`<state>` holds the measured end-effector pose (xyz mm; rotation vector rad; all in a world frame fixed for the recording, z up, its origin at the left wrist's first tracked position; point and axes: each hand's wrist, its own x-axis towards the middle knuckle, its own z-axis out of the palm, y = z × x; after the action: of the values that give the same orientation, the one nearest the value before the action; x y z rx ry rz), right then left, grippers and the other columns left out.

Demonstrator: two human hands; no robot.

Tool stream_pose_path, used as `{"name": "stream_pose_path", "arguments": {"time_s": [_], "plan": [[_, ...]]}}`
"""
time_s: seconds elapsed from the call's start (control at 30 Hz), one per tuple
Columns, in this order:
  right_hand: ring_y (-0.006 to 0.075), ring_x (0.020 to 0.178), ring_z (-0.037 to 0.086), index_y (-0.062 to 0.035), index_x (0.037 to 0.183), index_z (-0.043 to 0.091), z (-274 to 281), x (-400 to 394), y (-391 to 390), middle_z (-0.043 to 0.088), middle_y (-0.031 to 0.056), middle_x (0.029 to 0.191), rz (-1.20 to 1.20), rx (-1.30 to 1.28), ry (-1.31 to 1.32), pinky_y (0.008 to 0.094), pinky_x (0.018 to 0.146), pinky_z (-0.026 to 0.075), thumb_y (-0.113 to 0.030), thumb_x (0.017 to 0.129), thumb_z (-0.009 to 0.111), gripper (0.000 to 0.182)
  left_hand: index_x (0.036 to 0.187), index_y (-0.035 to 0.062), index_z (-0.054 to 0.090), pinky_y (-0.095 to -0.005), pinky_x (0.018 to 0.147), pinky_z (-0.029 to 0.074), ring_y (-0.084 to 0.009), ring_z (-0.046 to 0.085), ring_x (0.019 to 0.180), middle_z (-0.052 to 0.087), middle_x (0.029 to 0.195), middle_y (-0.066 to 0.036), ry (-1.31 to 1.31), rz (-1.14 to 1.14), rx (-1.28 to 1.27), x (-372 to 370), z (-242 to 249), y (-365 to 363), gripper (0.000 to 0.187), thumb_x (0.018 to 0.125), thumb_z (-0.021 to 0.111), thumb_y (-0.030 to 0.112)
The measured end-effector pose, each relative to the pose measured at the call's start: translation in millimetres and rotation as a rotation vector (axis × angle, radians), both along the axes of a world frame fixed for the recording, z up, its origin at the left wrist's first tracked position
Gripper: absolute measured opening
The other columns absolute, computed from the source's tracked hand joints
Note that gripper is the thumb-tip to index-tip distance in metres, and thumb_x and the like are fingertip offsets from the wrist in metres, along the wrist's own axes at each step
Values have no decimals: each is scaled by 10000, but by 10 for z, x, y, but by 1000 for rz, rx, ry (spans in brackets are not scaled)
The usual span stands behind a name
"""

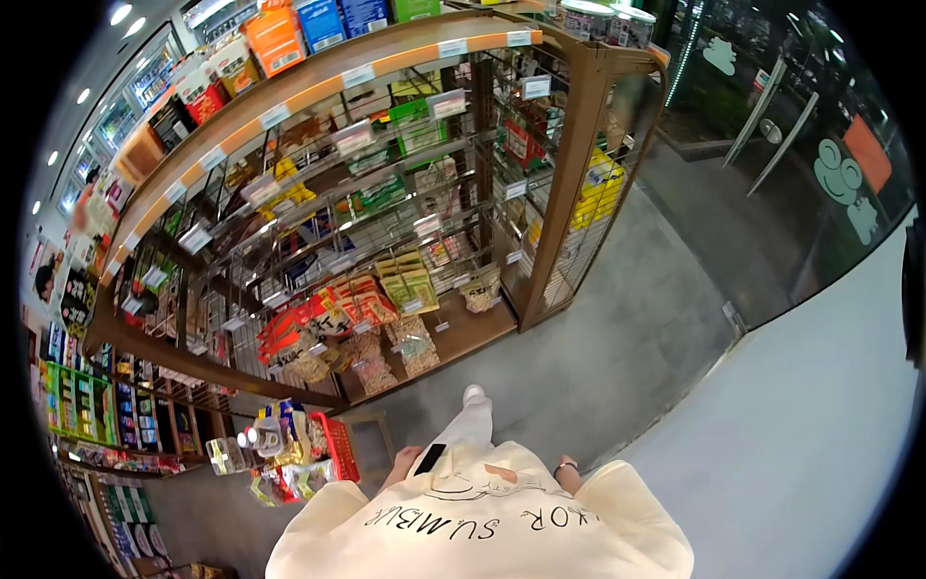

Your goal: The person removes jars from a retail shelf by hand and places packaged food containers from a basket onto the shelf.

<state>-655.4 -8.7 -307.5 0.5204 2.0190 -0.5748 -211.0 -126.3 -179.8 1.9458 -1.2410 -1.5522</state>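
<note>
My left hand (406,457) hangs low at my left side, partly hidden by my cream sweatshirt (482,545). A black flat rectangle (430,459) shows right beside it, over the sweatshirt's front; I cannot tell if the hand holds it. My right hand (567,466) hangs at my right side with a dark band at the wrist, its fingers mostly hidden. To the left of my left hand is a red shopping basket (341,449), heaped with packaged goods, among them white-capped clear jars (268,439) and shiny snack bags (307,478).
A brown shelf unit (555,183) stands ahead, with bagged snacks (410,285) low down and boxes (274,41) on top. Grey floor (617,280) runs along its right side toward glass doors (762,135). A white surface (772,434) borders my right. More stocked shelves (135,415) stand left.
</note>
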Motion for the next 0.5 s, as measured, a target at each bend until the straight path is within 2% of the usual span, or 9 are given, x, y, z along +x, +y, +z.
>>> {"name": "stream_pose_path", "arguments": {"time_s": [0.13,0.2,0.27,0.37,0.4,0.43,0.47,0.5], "plan": [[281,1109,467,-10,1238,434,-774,25,-189,448,172,1270,-170,21,-102,365,898,379,-289,796,575,541,949,94,667,-301,665,487,-146,618,727,667,810,-73,-130,-35,42,125,-224,-109,216,823,547,222],[287,1153,461,-5,1249,433,-864,-34,-334,438,178,1312,-184,22,-117,369,933,376,-301,804,573,552,946,92,667,-304,664,487,-148,619,726,666,810,-75,-155,-36,59,86,-258,-191,218,823,549,229],[285,1146,465,3,1247,435,-645,-172,-634,441,179,1309,-160,-5,-102,370,930,379,-298,806,574,552,942,90,666,-306,663,487,-150,619,726,666,811,-77,-151,-30,45,-12,-311,-359,221,822,550,235],[286,1135,470,12,1247,436,532,-362,-1337,445,187,1303,-101,-83,-54,373,932,378,-285,805,580,551,937,87,666,-311,662,487,-153,620,725,666,811,-81,-93,-42,-51,-195,-393,-730,227,821,552,245],[287,1132,472,15,1247,436,837,-391,-1505,447,190,1302,-74,-107,-34,374,932,377,-281,805,582,551,935,87,665,-312,662,487,-154,620,725,666,812,-82,-67,-55,-115,-267,-443,-896,229,820,553,249],[277,1091,488,12,1224,451,913,-430,-1697,472,184,1263,-77,-129,-29,376,899,392,-273,801,584,528,933,86,665,-314,661,487,-155,620,725,666,812,-83,-34,-83,-212,-340,-469,-1051,230,820,554,252],[267,1051,504,9,1202,467,896,-491,-1864,497,179,1224,-79,-150,-25,377,865,407,-266,796,587,505,895,70,660,-330,648,482,-164,605,695,653,788,-77,-249,-424,-161,-422,-212,-1365,253,813,568,291],[246,970,536,2,1158,497,810,-556,-1994,548,167,1147,-96,-199,-20,380,799,436,-251,787,593,459,886,67,648,-312,603,469,-145,578,652,631,746,-47,-2,45,-68,-583,-57,-1487,218,809,574,258]]}}
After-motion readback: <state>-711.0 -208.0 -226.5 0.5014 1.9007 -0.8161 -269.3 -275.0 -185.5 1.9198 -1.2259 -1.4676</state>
